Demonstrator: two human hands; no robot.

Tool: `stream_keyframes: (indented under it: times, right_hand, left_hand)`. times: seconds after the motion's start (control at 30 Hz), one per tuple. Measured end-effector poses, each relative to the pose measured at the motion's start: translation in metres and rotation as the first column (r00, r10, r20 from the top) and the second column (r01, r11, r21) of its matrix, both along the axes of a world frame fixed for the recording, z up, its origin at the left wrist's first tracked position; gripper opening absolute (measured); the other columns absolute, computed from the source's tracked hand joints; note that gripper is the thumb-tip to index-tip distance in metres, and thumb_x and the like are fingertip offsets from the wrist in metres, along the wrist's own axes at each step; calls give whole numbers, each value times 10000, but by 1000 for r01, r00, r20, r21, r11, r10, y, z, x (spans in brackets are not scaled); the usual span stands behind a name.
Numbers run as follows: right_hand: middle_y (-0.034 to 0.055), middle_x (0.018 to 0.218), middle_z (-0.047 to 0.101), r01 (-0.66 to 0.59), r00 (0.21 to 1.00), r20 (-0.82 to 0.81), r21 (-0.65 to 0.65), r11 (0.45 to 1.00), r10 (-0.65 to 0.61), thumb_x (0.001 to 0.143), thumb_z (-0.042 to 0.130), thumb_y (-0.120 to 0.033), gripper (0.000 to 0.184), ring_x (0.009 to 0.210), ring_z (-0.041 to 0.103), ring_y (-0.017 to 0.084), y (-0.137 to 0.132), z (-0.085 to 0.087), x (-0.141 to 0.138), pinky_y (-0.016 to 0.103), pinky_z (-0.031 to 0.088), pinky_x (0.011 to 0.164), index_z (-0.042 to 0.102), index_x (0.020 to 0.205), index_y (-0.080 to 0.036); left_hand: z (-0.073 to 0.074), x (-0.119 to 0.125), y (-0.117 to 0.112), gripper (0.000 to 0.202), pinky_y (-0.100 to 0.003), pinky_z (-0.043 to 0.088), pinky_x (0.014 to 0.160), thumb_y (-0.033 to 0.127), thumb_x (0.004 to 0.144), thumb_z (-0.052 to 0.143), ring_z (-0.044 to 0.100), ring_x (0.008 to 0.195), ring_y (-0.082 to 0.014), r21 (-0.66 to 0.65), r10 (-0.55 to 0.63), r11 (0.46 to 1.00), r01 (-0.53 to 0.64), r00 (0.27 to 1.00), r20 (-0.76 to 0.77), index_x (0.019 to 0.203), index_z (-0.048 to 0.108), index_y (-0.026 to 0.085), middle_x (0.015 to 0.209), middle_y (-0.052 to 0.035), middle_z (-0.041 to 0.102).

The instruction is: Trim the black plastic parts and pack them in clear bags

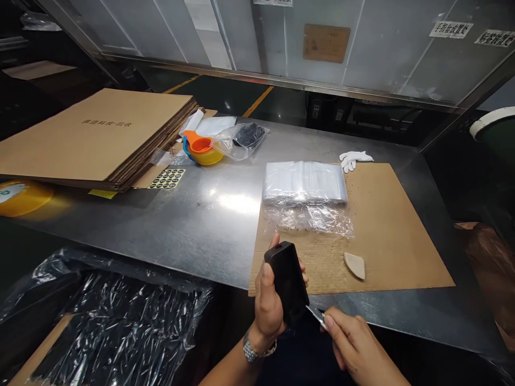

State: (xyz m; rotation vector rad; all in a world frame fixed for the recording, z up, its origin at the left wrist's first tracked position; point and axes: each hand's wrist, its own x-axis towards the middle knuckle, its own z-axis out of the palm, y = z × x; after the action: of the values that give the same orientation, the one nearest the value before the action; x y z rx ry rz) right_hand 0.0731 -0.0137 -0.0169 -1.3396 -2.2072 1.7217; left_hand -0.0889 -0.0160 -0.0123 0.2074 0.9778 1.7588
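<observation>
My left hand (267,300) is wrapped round a black rectangular box (287,281), held upright over the near edge of the metal table (193,220). My right hand (354,343) pinches a small thin metal blade (316,314), whose tip touches the lower right corner of the black box. Just beyond lies a brown cardboard sheet (386,225) with a stack of clear plastic bags (304,182) and crumpled clear film (309,219) on it. A small tan wedge-shaped piece (354,265) rests on the cardboard near my hands.
A stack of flat cardboard (100,134) fills the far left. Orange and yellow bowls (201,150), a bagged black item (247,136), a sticker sheet (167,178) and a white glove (354,159) lie further back. A box lined with black plastic (112,327) sits at lower left.
</observation>
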Motion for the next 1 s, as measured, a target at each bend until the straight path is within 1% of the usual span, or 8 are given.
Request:
stream_keyframes:
  times: [0.07, 0.13, 0.2, 0.3, 0.43, 0.57, 0.77, 1.0]
  right_hand:
    - [-88, 424, 381, -37, 986, -162, -409, 912, -32, 926, 293, -513, 428, 350, 307, 52, -1, -3, -2, 167, 233, 394, 528, 793, -181]
    - [-88, 449, 381, -114, 954, -286, -614, 781, -86, 889, 388, -535, 433, 365, 276, 32, -4, -6, -2, 152, 203, 387, 565, 794, -152]
    - [-85, 455, 383, -130, 921, -355, -664, 736, -158, 872, 440, -526, 424, 374, 281, 25, -5, -8, -2, 147, 200, 391, 572, 768, -136]
    - [-82, 432, 417, -37, 892, -363, -652, 758, -269, 887, 380, -544, 434, 334, 283, 31, -2, -8, -1, 150, 206, 372, 544, 818, -148]
    - [-72, 497, 439, 237, 875, -307, -404, 883, -376, 860, 422, -555, 406, 398, 347, 49, 11, -4, 0, 156, 273, 406, 522, 862, -162]
    - [-22, 622, 517, 407, 900, -182, 33, 913, -395, 865, 472, -452, 298, 563, 488, 105, 18, -1, 1, 199, 386, 510, 552, 831, -168]
    - [-28, 563, 531, 108, 992, -112, 462, 880, -63, 878, 483, -388, 310, 501, 469, 96, 12, 4, -7, 207, 326, 497, 530, 649, -183]
    - [-24, 541, 570, -92, 995, 31, 593, 800, 91, 878, 420, -532, 426, 457, 494, 96, 14, 1, -13, 220, 255, 462, 513, 632, -198]
  left_hand:
    - [2, 1, 1, 620, -261, 493, 531, 543, 810, 454, 580, 576, -149, 23, 21, 1000, -21, 1000, 15, 1357, 333, 277, 732, -29, 626]
    - [4, 0, 4, 617, -258, 495, 540, 536, 814, 451, 579, 571, -142, 13, 2, 1000, -3, 997, 73, 1361, 324, 281, 727, -22, 622]
    - [4, -2, 6, 607, -233, 480, 509, 525, 822, 448, 576, 567, -136, -11, -44, 999, 46, 988, 146, 1368, 301, 303, 723, -11, 612]
    - [1, -5, 8, 586, -204, 457, 464, 508, 833, 445, 566, 553, -129, -54, -97, 992, 112, 969, 228, 1366, 292, 321, 717, -5, 597]
    - [-5, -5, 10, 540, -203, 460, 481, 486, 856, 413, 556, 533, -117, -84, -125, 984, 158, 941, 314, 1356, 307, 314, 703, -8, 587]
    - [-11, 1, 11, 496, -193, 450, 482, 469, 866, 409, 563, 524, -111, -123, -178, 963, 241, 906, 385, 1330, 348, 306, 696, -11, 596]
    - [-19, 16, 13, 455, -218, 433, 436, 503, 849, 418, 558, 463, -130, -197, -331, 837, 510, 760, 559, 1120, 561, 167, 623, -30, 613]
    - [-25, 23, 9, 467, -213, 412, 451, 532, 828, 440, 552, 463, -125, -240, -378, 770, 591, 727, 573, 912, 628, 112, 609, -51, 630]
